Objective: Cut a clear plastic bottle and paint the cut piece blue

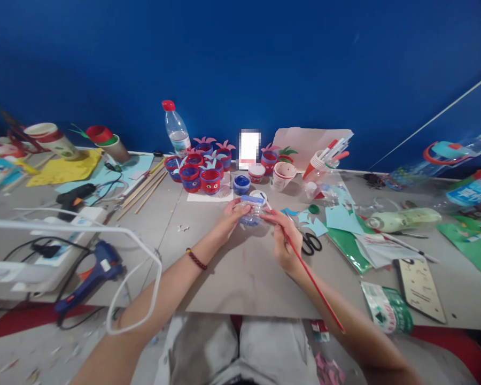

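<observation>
My left hand is closed around a clear plastic cup, which looks like a cut bottle end with a blue band along its upper edge. In my right hand is a paintbrush with a long red handle; its tip is up against or close to the cup's rim. Just behind the cup stand an open jar of blue paint and a pale-topped red jar. Several red and blue painted cups with paper leaves are grouped to the left, partly on a white sheet.
A glue gun, a power strip and a white cable lie left. Wooden sticks and a bottle stand farther back. On the right are scissors, blue paper scraps, a green bottle and a paper cup.
</observation>
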The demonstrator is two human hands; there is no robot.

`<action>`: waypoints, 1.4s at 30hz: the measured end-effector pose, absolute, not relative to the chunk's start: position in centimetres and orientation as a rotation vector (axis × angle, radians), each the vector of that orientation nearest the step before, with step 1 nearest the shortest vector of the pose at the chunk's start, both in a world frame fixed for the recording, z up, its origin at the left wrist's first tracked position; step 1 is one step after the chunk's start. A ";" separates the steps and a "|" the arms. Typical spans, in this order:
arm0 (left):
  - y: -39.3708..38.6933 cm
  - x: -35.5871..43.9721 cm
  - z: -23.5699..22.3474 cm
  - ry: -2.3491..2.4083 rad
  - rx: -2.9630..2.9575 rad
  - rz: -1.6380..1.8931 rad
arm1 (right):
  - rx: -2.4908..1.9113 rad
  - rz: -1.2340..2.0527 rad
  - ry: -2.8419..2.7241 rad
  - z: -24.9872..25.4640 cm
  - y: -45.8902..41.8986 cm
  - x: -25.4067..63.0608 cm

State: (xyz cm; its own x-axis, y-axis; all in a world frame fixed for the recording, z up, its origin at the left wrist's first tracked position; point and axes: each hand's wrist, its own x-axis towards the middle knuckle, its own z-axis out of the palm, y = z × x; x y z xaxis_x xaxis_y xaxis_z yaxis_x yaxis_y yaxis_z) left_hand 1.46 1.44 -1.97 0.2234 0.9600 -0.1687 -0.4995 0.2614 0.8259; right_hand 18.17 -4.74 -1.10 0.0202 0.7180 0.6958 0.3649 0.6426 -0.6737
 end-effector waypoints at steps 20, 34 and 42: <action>1.4 1.7 -1.8 0.798 0.511 1.286 | -0.894 0.458 -1.766 -0.6 -4.9 18.6; 1.5 1.8 -2.2 0.835 0.561 1.295 | -0.802 0.010 -1.807 0.0 -4.2 18.6; 1.5 1.8 -2.0 0.841 0.530 1.289 | -0.843 0.098 -1.757 0.0 -4.2 19.3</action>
